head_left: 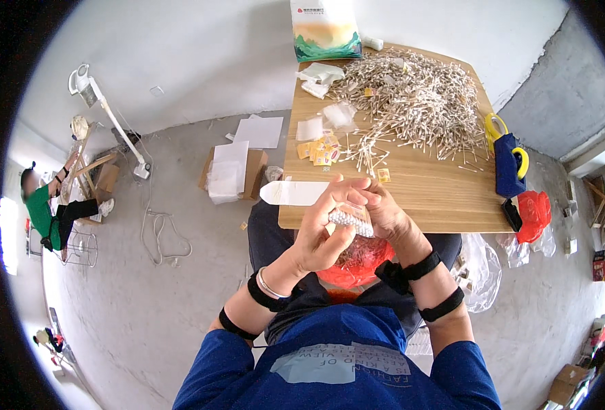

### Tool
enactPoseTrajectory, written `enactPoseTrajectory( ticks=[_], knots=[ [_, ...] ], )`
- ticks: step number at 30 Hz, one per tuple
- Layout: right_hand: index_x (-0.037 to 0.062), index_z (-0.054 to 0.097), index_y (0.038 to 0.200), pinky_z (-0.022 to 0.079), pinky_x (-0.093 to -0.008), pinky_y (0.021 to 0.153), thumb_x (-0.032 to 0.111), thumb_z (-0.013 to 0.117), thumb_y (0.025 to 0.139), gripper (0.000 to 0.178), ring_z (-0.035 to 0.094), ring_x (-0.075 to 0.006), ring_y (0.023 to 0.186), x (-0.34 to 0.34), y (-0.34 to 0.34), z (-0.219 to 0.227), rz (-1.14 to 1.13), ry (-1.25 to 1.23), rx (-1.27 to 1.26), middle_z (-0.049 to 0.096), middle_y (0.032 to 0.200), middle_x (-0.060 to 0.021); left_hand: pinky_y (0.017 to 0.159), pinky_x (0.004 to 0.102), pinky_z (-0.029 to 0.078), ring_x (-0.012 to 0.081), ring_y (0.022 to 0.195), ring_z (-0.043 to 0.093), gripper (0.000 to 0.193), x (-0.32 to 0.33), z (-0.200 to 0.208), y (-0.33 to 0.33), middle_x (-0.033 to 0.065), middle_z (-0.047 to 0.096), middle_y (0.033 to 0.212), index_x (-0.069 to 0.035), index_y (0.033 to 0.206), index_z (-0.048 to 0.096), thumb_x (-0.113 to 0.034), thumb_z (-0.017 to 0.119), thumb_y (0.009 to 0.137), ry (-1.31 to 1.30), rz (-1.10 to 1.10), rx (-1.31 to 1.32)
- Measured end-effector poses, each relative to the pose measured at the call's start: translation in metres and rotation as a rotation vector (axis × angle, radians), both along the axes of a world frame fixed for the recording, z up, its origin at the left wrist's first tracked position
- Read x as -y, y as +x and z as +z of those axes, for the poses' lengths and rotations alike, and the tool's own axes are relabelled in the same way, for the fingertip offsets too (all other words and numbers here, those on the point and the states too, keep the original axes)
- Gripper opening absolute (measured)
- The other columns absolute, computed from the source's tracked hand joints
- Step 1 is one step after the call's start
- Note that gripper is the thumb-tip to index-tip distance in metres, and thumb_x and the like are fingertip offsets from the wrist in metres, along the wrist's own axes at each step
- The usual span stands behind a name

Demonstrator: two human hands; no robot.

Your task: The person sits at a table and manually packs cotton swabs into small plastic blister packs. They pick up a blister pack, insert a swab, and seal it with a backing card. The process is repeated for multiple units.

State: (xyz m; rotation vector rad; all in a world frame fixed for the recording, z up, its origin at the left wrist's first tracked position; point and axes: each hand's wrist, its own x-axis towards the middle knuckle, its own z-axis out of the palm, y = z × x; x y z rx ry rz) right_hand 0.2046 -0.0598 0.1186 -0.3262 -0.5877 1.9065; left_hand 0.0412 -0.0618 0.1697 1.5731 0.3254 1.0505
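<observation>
Just past the table's near edge, I hold a small pack of cotton swabs (352, 221) in front of me, its rounded white tips packed side by side toward me. My left hand (321, 229) is closed round its left side, with thumb and fingers on it. The fingers of my right hand (387, 210) are bent over its right side and top. Part of the pack is hidden by my fingers. Left of my left hand, a flat white strip with a rounded end (289, 193) juts out at the table edge. Ahead lies a big heap of loose cotton swabs (418, 96).
Small yellow cards (319, 150) and clear plastic bags (309, 129) lie on the table's left. A blue tape dispenser (509, 167) sits at its right edge, near a red plastic bag (535, 213). Another red bag (343, 275) is between my knees. A person in green (39, 212) is far left.
</observation>
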Motion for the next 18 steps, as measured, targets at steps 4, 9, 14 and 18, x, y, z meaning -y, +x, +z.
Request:
enactPoseTrajectory(
  ticks=[4, 9, 14, 18],
  knots=[
    [0.0025, 0.062, 0.107, 0.056, -0.0294, 0.068, 0.022, 0.062, 0.092, 0.024, 0.066, -0.0149, 0.080, -0.005, 0.005, -0.002, -0.044, -0.058, 0.362, 0.066, 0.092, -0.0044, 0.116, 0.0454, 0.009, 0.0273, 0.134, 0.039, 0.050, -0.010, -0.005, -0.005, 0.0190, 0.049, 0.135, 0.002, 0.129, 0.042, -0.018, 0.055, 0.085, 0.193, -0.025, -0.067],
    [0.0011, 0.064, 0.091, 0.047, -0.0294, 0.055, 0.027, 0.057, 0.095, 0.027, 0.056, -0.0128, 0.060, -0.017, 0.018, -0.001, -0.209, 0.220, 1.125, 0.060, 0.066, -0.0033, 0.113, 0.0423, 0.025, 0.0280, 0.136, 0.036, 0.066, -0.019, -0.024, -0.010, 0.0186, 0.046, 0.137, 0.004, 0.139, 0.033, -0.030, 0.062, 0.091, -0.142, 0.165, -0.041],
    [0.0067, 0.063, 0.089, 0.050, -0.0397, 0.061, 0.024, 0.062, 0.089, 0.017, 0.061, -0.0281, 0.069, -0.023, 0.019, -0.002, -0.507, 0.873, 1.676, 0.060, 0.075, -0.0110, 0.100, 0.0355, 0.043, 0.0232, 0.119, 0.055, 0.052, -0.040, -0.063, -0.013, 0.0150, 0.059, 0.124, -0.001, 0.130, 0.051, -0.015, 0.072, 0.084, -0.214, 0.226, -0.607],
    [0.0107, 0.064, 0.088, 0.051, -0.0413, 0.073, 0.026, 0.064, 0.086, 0.016, 0.061, -0.0280, 0.089, -0.029, 0.018, -0.018, -0.430, 1.005, 1.830, 0.062, 0.084, -0.0053, 0.091, 0.0343, 0.048, 0.0249, 0.105, 0.063, 0.035, -0.047, -0.110, -0.010, 0.0145, 0.067, 0.107, 0.000, 0.113, 0.063, -0.006, 0.071, 0.079, -0.085, 0.338, -0.555]
  ],
)
